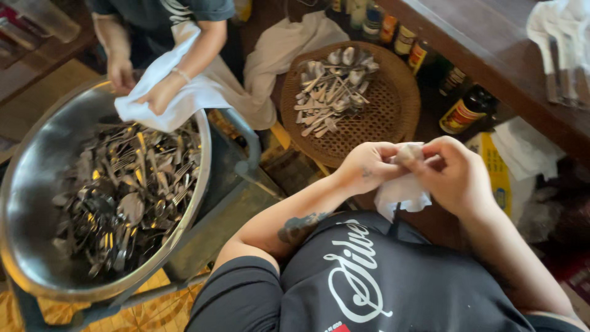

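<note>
A person's left hand and right hand close together around a crumpled white cloth, fingers pinching it at chest height above a dark shirt; whatever the cloth wraps is hidden. Just beyond sits a round woven tray of spoons. At left, a co-worker's hands press a white towel over a large steel bowl heaped with cutlery.
</note>
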